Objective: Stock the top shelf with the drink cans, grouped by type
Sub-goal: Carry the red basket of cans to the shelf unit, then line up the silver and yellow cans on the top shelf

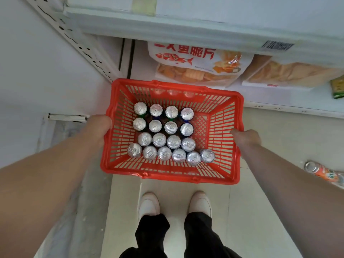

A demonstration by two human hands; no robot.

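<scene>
Before the shelves point(167, 28), left hand point(100, 125) and right hand point(245, 138) each curl round a side rim of the red basket point(167, 175); all the cans point(159, 139) stand upright inside, none shelved in view, so sorting and stocking all remain, I judge

Arms outstretched, left hand point(99, 127) and right hand point(245, 137) grip basket point(186, 176)
</scene>
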